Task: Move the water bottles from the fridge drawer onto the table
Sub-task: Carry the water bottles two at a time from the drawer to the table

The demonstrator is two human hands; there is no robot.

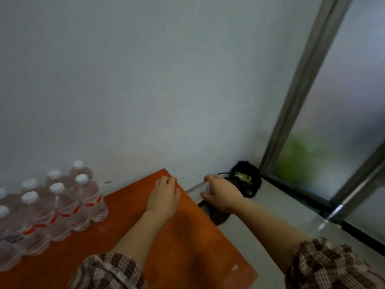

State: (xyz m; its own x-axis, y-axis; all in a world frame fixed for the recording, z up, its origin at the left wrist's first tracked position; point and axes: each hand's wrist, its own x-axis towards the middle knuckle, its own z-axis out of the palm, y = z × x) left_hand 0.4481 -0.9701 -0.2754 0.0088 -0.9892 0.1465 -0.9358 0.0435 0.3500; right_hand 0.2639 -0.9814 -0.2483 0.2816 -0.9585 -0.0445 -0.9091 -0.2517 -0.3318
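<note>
Several clear water bottles (62,207) with white caps and red-marked labels stand in rows on the left part of the orange table (187,243), against the wall. My left hand (163,197) hovers over the table's far right corner, palm down, fingers loosely curled, holding nothing. My right hand (221,193) is past the table's right edge, above the floor, with thumb and fingers apart and empty. The fridge drawer is out of sight.
A black bag (248,178) with something green on it lies in the floor corner by the white wall. A metal-framed frosted glass door (302,113) stands at the right. A dark object (216,215) lies on the floor under my right wrist.
</note>
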